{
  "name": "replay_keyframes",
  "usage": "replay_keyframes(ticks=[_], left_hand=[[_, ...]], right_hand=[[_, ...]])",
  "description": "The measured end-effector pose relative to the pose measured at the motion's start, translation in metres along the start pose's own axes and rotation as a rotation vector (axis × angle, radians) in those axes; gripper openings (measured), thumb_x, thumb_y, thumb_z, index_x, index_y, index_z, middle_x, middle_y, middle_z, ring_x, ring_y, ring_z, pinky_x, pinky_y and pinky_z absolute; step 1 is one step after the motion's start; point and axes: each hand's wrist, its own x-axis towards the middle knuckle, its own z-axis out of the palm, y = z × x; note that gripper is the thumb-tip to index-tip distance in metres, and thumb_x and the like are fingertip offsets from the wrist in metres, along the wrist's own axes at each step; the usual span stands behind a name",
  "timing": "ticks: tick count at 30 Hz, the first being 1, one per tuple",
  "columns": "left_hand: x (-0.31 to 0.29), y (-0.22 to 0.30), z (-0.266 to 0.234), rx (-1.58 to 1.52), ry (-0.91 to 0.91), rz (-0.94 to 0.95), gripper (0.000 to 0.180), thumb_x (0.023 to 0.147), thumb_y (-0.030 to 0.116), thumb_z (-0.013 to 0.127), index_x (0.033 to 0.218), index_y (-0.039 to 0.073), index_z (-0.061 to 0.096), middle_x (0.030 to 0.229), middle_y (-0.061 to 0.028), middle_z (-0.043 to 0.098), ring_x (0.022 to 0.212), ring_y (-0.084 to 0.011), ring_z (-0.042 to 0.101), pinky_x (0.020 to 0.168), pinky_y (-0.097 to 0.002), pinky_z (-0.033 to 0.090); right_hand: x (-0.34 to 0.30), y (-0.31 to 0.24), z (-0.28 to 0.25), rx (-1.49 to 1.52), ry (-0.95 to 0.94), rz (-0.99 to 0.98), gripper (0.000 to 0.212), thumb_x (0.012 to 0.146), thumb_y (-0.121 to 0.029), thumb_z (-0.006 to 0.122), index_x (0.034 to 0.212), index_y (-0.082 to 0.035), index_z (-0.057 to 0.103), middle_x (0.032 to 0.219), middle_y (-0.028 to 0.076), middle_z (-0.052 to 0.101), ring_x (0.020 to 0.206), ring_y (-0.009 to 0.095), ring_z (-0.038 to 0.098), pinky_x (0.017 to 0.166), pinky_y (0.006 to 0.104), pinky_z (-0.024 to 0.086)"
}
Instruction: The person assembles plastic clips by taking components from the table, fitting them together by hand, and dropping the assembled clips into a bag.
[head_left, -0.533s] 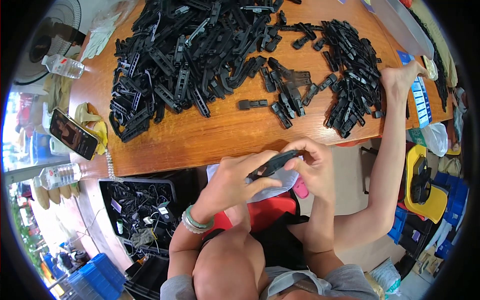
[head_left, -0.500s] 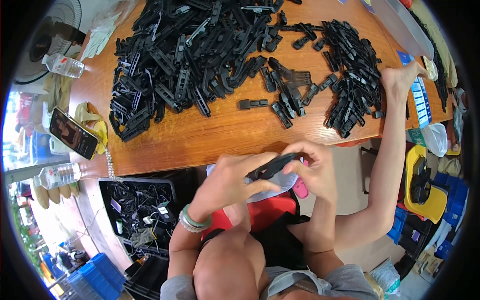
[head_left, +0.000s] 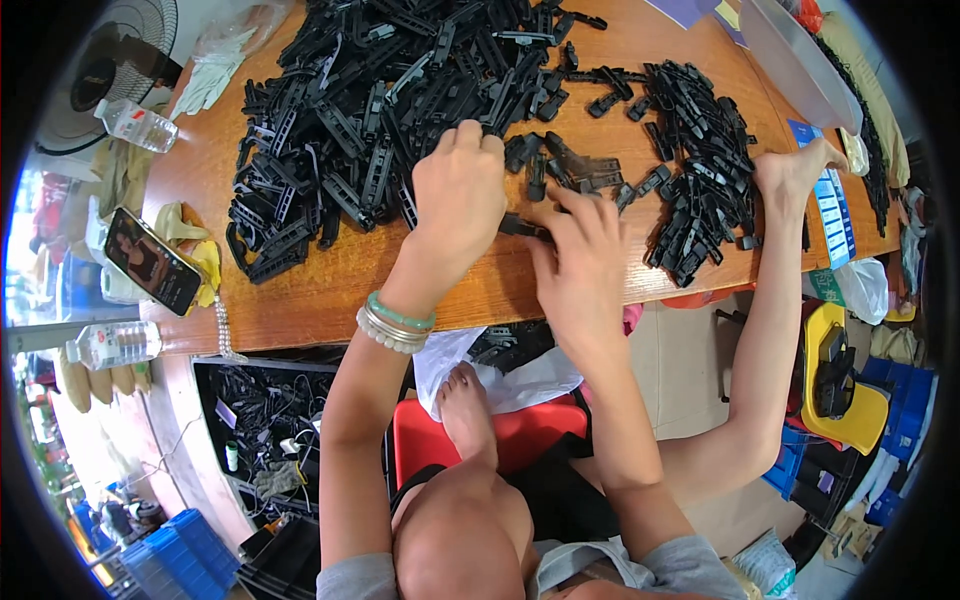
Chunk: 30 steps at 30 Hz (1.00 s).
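On the wooden table lies a large heap of long black plastic parts. My left hand is at its near right side, fingers curled down onto the parts; the fingertips are hidden, so what they grip cannot be made out. Beside it, my right hand reaches over the table with thumb and forefinger at the end of a small black plastic clip. Several similar small parts lie just beyond that hand. A smaller heap of black plastic pieces is to the right.
A phone leans at the table's left, near plastic bottles and a fan. Below stands a bin of cables and parts. A white bag hangs by the red stool. My foot rests on the table's right side.
Both hands have moved forward from the table's near edge, where they held a black part, onto the table. The left is now at the large heap, the right at the small clip, which has shifted.
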Motion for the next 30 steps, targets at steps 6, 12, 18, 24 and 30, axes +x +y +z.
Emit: replay_keyframes(ticks=[6,12,18,24,30], left_hand=[[-0.017,0.003,0.001,-0.365,0.152,-0.014,0.011,0.073,-0.001,0.064,0.08,-0.002,0.056,0.083,-0.015,0.054,0.084,-0.0319,0.055,0.074,-0.0388,0.046],[-0.006,0.005,0.017,0.182,0.115,0.274,0.011,0.071,0.01,0.061,0.073,0.004,0.052,0.074,-0.0092,0.047,0.074,-0.0244,0.05,0.063,-0.0347,0.042],[-0.021,0.013,0.001,-0.268,0.263,0.099,0.011,0.072,-0.003,0.061,0.08,0.0,0.054,0.088,-0.013,0.056,0.082,-0.0225,0.056,0.072,-0.0359,0.046],[-0.061,0.013,-0.029,-1.625,-0.278,-0.617,0.031,0.087,0.001,0.056,0.117,-0.008,0.05,0.099,-0.0153,0.063,0.078,-0.0155,0.061,0.072,-0.028,0.048],[-0.07,0.027,-0.044,-1.299,-0.397,-0.497,0.032,0.089,0.001,0.053,0.12,-0.009,0.05,0.099,-0.014,0.064,0.076,-0.0131,0.061,0.064,-0.0241,0.05]], right_hand=[[-0.032,0.016,-0.027,0.541,0.121,0.451,0.019,0.074,0.004,0.071,0.089,-0.002,0.06,0.072,0.003,0.057,0.055,0.007,0.047,0.049,0.0209,0.036],[-0.049,0.022,-0.029,0.807,0.044,0.532,0.016,0.069,0.005,0.073,0.08,0.002,0.061,0.071,0.003,0.058,0.059,0.009,0.052,0.055,0.0214,0.042],[-0.049,0.029,-0.041,0.985,-0.033,0.602,0.013,0.072,0.009,0.068,0.083,0.004,0.064,0.076,0.006,0.06,0.062,0.01,0.055,0.059,0.0226,0.043],[-0.045,0.021,-0.038,1.051,-0.107,0.491,0.013,0.074,0.009,0.067,0.086,0.005,0.064,0.079,0.007,0.06,0.062,0.011,0.056,0.059,0.022,0.044],[-0.045,0.021,-0.043,1.091,-0.229,0.432,0.015,0.075,0.009,0.065,0.09,0.006,0.065,0.08,0.009,0.061,0.062,0.012,0.058,0.056,0.0223,0.046]])
